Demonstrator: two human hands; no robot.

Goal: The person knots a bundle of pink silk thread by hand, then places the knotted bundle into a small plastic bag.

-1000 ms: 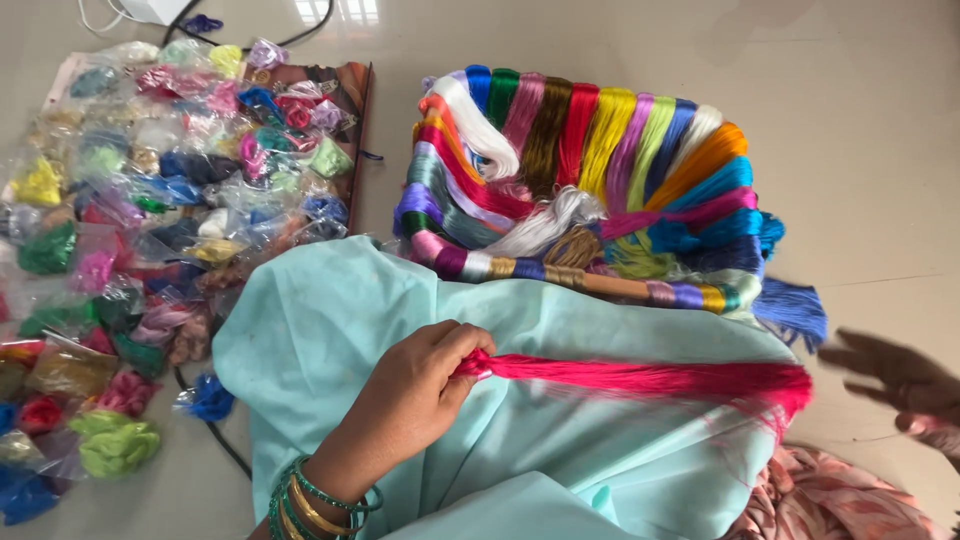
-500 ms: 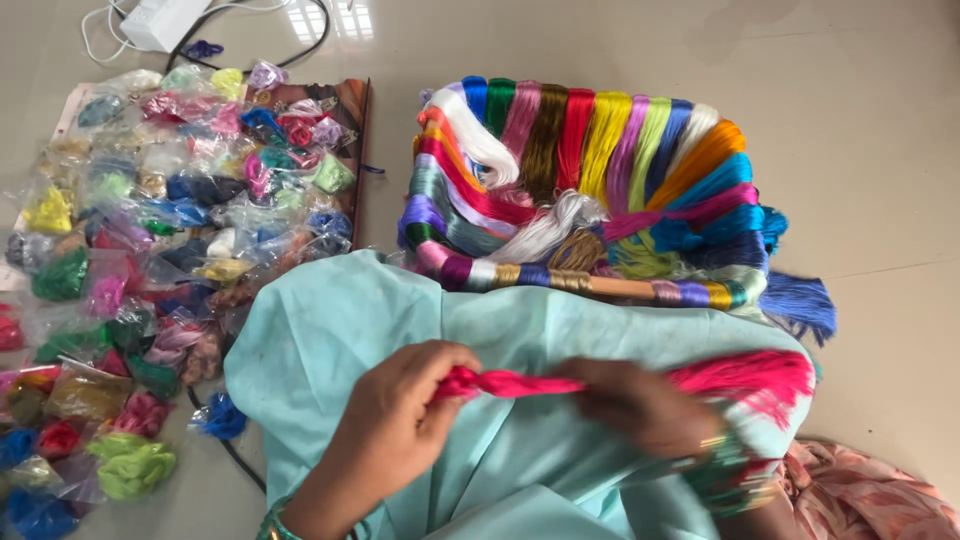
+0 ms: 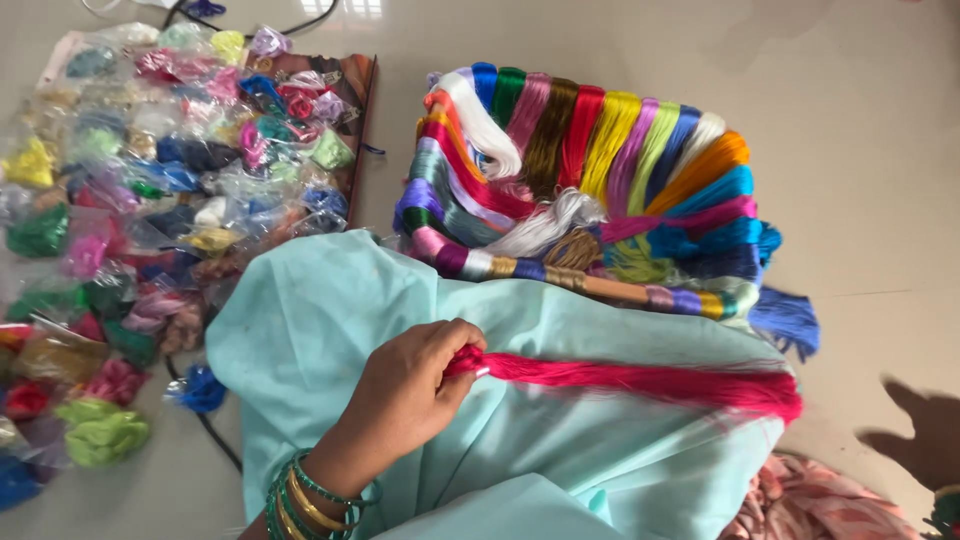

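On one pale green cloth (image 3: 330, 320), left hand (image 3: 405, 395) pinches one pink thread bundle (image 3: 640, 380). Right hand (image 3: 925, 440) at frame edge; its state can't be told. One basket of coloured skeins (image 3: 590, 180) sits behind.

A woven basket wrapped in many-coloured silk thread skeins (image 3: 600, 190) sits just above the grip, with a blue tassel (image 3: 788, 320) hanging at its right corner. Far left of the grip lies a spread of small clear plastic packets of coloured thread (image 3: 150, 200). A pink patterned cloth (image 3: 820, 505) lies lower right.
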